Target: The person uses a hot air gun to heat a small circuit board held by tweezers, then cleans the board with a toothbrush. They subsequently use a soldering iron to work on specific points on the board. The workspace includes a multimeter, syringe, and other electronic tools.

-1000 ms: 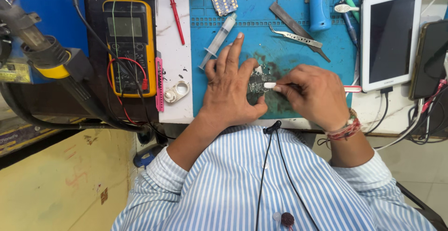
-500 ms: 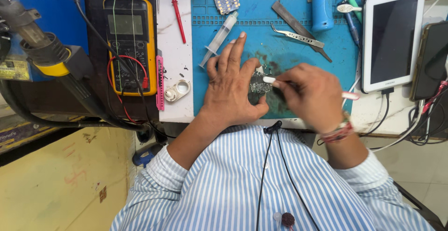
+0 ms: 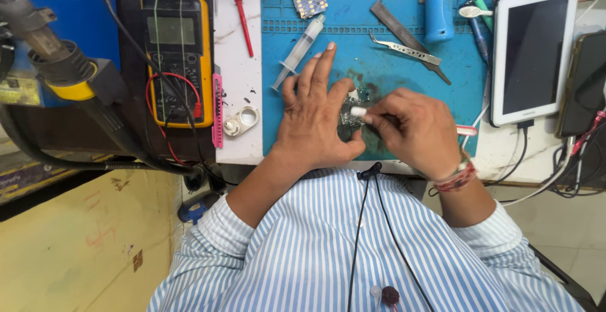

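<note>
A blue work mat point(image 3: 391, 66) covers the bench, with a white tablet point(image 3: 533, 53) just right of it and a yellow multimeter point(image 3: 178, 59) to its left. Near the mat's front edge, the left hand point(image 3: 315, 119) lies flat, fingers spread, pinning a small circuit board point(image 3: 349, 116). The right hand point(image 3: 416, 129) is clenched around a white-tipped tool point(image 3: 358, 112) touching that board.

Hands on a small board at the repair bench

The left hand point(image 3: 315, 119) lies flat over a small circuit board point(image 3: 349, 117) on the blue mat point(image 3: 391, 66), while the right hand point(image 3: 416, 132) pinches a white-tipped brush point(image 3: 358, 112) right at it. A syringe point(image 3: 298, 52), tweezers point(image 3: 404, 49) and a yellow multimeter point(image 3: 177, 59) sit nearby.
</note>
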